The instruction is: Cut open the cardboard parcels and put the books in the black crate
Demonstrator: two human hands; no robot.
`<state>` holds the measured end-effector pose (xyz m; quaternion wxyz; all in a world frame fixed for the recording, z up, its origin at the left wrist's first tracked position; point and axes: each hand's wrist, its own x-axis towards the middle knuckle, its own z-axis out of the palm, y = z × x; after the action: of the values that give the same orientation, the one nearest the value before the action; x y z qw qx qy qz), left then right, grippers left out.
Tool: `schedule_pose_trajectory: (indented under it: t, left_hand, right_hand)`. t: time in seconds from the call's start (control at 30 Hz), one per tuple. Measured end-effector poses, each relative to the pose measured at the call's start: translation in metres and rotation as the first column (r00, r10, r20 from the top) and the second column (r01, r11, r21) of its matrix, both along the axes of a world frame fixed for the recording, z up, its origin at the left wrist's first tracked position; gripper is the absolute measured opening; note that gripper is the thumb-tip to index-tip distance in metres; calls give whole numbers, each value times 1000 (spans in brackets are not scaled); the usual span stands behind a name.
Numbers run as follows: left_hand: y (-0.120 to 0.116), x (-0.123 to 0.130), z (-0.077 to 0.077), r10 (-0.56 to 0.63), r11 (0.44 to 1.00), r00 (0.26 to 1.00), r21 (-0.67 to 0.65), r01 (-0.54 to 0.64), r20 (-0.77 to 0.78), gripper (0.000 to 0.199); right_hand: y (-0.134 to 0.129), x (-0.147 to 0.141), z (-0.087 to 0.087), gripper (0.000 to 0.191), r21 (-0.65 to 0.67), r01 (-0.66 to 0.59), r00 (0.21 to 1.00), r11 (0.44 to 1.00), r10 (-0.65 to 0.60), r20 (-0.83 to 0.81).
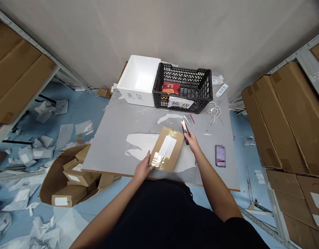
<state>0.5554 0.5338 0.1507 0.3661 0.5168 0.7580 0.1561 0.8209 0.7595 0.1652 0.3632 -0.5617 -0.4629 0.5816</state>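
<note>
A brown cardboard parcel with a white label and shiny clear tape across its ends is tilted over the near part of the grey table. My left hand grips its lower left corner, thumb on the side edge. In my right hand is a black and red utility knife, pointing away from me beside the parcel's upper right corner. Whether its blade is out is too small to tell. Pale worn patches or sheets lie under the parcel.
At the table's back stand a white foam box and a black plastic crate holding a red book. A phone, white cable and power strip lie right. A large carton of parcels sits on the littered floor; shelves flank both sides.
</note>
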Motion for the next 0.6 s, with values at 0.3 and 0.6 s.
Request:
schedule_pose_trajectory:
  t: [0.3, 0.6]
  left_hand:
    - [72, -54, -9, 233, 965, 951, 73, -252, 201, 48]
    - [88, -11, 26, -330, 826, 888, 357, 436, -321, 68]
  right_hand:
    - [-159, 35, -20, 46, -154, 214, 975, 965, -222, -34]
    - [-166, 57, 0, 63, -230, 182, 983, 956, -171, 68]
